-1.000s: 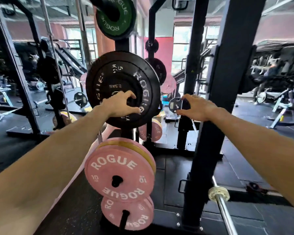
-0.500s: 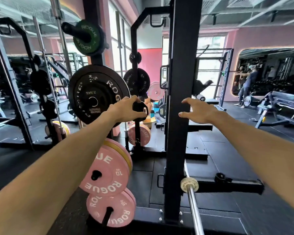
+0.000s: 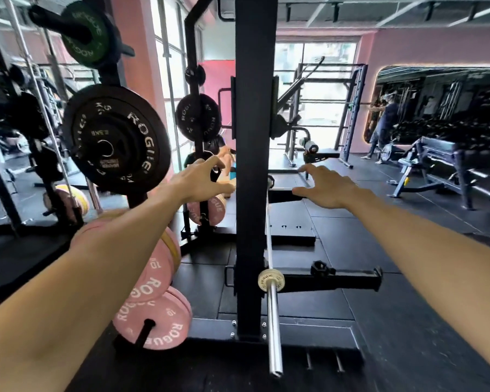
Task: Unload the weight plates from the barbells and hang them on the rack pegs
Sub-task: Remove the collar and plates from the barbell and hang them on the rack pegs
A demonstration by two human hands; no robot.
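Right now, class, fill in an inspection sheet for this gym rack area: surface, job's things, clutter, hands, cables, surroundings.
Surface: black rubber floor.
Job's things: black 5 kg plate with a small 2.5 kg plate in front hangs on a peg; green plate above; pink plates below; barbell sleeve bare.
Clutter: collar on the rack's base bar.
Hands: left hand and right hand empty, fingers spread.
Cables: nothing seen.
Surroundings: bench, a person far right.

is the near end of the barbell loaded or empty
Empty: the barbell sleeve is bare steel from its collar to the tip, with no plate on it.
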